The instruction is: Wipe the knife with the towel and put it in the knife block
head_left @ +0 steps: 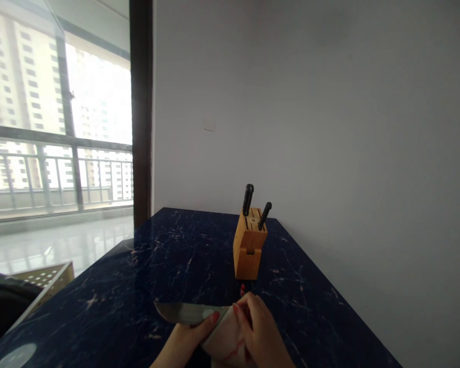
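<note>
A broad-bladed kitchen knife (180, 312) lies across the front of the view, its tip pointing left. My left hand (186, 340) grips the blade from below, with the thumb pressed on its flat side. A pale cloth with a red line (224, 337) hangs folded against the right part of the knife. My right hand (261, 329) is closed on the cloth, fingers pinching near its upper edge. The knife's handle is hidden behind the cloth and right hand. Just beyond the hands stands a wooden knife block (248, 263) with two black-handled knives in its slots.
The hands are over a dark blue marbled table (184, 250). Grey walls (329, 128) border it at the back and right. To the left are a perforated pale basket or crate (57, 278) and a large window (99, 102). A round pale patch (17, 355) shows at the table's lower left.
</note>
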Available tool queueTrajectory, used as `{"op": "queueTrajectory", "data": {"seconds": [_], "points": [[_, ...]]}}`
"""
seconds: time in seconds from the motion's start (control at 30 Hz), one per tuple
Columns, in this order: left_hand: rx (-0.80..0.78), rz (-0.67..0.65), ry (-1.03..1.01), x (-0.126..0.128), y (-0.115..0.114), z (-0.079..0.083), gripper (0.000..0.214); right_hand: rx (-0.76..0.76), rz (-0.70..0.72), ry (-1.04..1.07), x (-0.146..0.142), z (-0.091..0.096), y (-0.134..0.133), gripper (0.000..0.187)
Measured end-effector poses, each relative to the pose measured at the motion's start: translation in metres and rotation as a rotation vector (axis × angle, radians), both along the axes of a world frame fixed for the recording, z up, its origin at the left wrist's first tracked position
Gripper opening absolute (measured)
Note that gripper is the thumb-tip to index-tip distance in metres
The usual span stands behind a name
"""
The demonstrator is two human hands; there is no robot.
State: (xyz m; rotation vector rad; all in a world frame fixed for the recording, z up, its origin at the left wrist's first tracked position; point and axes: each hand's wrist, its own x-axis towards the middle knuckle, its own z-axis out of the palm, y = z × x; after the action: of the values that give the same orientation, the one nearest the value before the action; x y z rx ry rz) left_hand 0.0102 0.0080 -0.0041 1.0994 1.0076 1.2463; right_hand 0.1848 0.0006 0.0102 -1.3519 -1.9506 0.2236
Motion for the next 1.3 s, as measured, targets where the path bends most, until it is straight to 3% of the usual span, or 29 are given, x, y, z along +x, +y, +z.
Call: {"op": "queueTrajectory", "data": {"seconds": [0.23,0.73,0.93,1.3], "points": [[0.012,-0.034,-0.041,0.001,0.000,-0.001,0.046,0.092,0.073,-0.114,-0.005,0.006,-0.004,0.006],[0.012,-0.034,-0.015,0.001,0.003,-0.011,0.036,0.103,0.017,-0.136,-0.006,0.007,-0.005,0.013],[-0.004,-0.015,-0.097,0.003,0.001,-0.007,0.034,0.146,-0.001,-0.114,-0.008,0.008,-0.007,0.014],[-0.068,-0.024,-0.257,0.006,-0.008,0.007,0.048,0.082,-0.060,0.029,0.002,0.005,0.002,0.014]]}}
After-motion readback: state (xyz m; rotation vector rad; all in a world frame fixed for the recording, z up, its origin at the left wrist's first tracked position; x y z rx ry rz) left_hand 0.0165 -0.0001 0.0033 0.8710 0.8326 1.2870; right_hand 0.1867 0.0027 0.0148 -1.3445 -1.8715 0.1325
